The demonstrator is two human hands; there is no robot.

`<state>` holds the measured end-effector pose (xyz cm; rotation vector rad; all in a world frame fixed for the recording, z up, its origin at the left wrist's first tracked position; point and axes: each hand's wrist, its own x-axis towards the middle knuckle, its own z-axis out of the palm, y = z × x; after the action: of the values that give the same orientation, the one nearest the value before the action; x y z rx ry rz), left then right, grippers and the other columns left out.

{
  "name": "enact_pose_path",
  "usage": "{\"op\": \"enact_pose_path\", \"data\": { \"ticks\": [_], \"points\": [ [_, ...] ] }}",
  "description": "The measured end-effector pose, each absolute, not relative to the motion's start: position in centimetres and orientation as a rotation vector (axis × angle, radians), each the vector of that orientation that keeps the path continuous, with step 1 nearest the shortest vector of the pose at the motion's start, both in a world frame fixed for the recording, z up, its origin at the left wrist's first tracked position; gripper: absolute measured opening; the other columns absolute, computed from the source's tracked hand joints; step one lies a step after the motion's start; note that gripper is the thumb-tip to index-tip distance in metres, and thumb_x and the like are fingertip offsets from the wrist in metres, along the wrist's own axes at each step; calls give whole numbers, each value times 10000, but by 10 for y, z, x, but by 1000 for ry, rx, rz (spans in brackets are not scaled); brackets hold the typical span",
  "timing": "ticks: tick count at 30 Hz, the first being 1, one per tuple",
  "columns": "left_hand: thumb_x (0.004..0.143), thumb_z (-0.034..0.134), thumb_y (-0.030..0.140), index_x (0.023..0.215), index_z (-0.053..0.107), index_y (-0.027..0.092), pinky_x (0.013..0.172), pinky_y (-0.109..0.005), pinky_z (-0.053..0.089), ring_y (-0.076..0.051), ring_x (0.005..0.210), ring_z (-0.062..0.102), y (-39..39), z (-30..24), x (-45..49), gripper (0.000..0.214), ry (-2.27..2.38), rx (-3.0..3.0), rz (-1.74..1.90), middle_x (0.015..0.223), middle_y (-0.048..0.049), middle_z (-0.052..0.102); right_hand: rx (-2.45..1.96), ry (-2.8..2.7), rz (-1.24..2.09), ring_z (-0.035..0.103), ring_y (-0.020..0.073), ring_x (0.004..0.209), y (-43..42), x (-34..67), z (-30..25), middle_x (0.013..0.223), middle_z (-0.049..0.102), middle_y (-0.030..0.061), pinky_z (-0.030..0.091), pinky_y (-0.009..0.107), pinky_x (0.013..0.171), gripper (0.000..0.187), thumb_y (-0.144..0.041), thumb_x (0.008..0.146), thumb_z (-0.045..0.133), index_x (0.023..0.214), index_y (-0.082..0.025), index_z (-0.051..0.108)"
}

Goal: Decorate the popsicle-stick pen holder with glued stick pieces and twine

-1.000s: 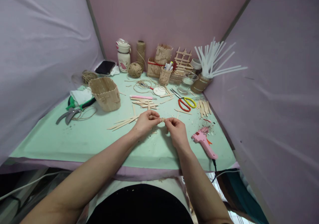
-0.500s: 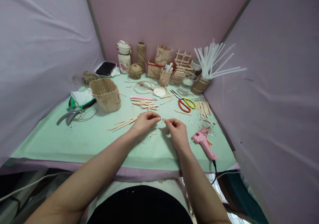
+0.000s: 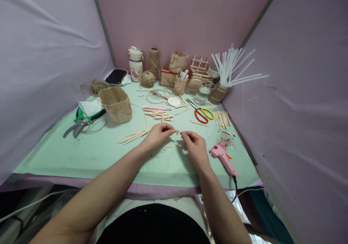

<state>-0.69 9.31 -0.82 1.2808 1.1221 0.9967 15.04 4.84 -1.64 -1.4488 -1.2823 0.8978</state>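
Between the fingertips of my left hand (image 3: 161, 132) is a small piece of wood (image 3: 177, 132), pale brown and too small to make out its exact shape. My right hand (image 3: 194, 142) is closed in a pinch just right of that piece, with a narrow gap between; whatever its fingertips may hold is hidden. Left of my left hand lie loose thin wooden sticks (image 3: 134, 136). More wooden sticks (image 3: 159, 114) lie in a pile beyond it. Tiny wood scraps (image 3: 169, 146) are scattered on the cloth below my hands.
A pink glue gun (image 3: 224, 159) with a cord lies at right. Scissors (image 3: 201, 113) lie beyond my right hand. At left are a wooden basket (image 3: 116, 106) and pruning shears (image 3: 78, 125). White glue sticks (image 3: 230, 66) stand in a pot at the back right.
My right hand has moved slightly right, away from the small piece of wood. The piece now shows at my left fingertips.
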Motion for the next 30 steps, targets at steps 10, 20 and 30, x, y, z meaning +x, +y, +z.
{"op": "enact_pose_path", "data": {
  "ticks": [10,20,30],
  "points": [
    [673,761,371,726,652,179,595,-227,357,-109,665,476,94,3,-18,227,986,1076,1092,782,-20,630,-2066,-1702,-48,564,364,978,-19,278,-19,1002,608,211,440,485,841,711,-708,751,506,1082,-87,601],
    [675,809,300,711,583,144,578,-181,381,-81,719,464,83,5,-32,277,439,691,1055,798,-6,489,-2188,-1747,111,597,334,742,-2,289,-46,749,619,146,468,435,680,469,-638,709,536,813,-186,602],
    [623,845,262,724,512,172,565,-189,370,-85,709,441,81,8,-37,359,237,452,1080,792,7,431,-1544,-1296,740,652,297,857,-29,226,5,1053,688,154,534,351,597,477,-616,793,536,1022,-220,672]
  ]
}}
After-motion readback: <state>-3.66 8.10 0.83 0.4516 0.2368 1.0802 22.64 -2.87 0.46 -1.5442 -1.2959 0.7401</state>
